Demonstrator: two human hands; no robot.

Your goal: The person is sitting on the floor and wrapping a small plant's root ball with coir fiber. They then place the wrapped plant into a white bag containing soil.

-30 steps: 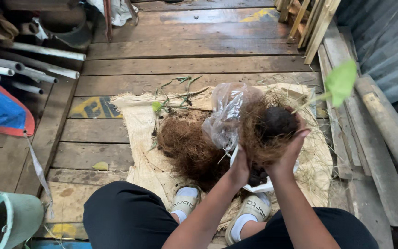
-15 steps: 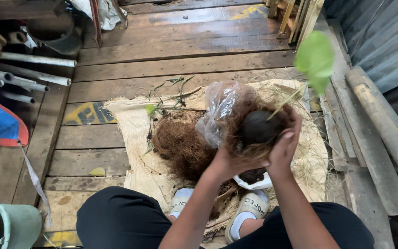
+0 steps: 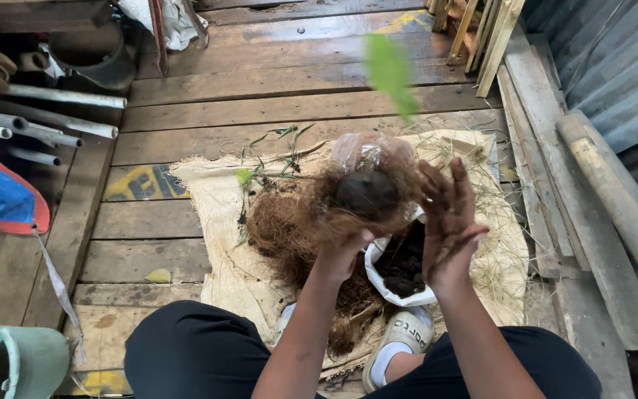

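Clearly risky: dark soil ball (image 3: 367,193) at frame centre, wrapped in brown fibre (image 3: 297,222), held only by left hand (image 3: 341,255). Right hand (image 3: 448,222) open wide, just beside. Could crumble, or drop beside white soil bag (image 3: 400,270) onto sack (image 3: 208,222).

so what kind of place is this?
Probably a rough shed or work porch used for potting plants. Signs: plank floor, corrugated metal wall, stacked pipes and timber. The left hand lifts a soil ball in coconut fibre over a sack.
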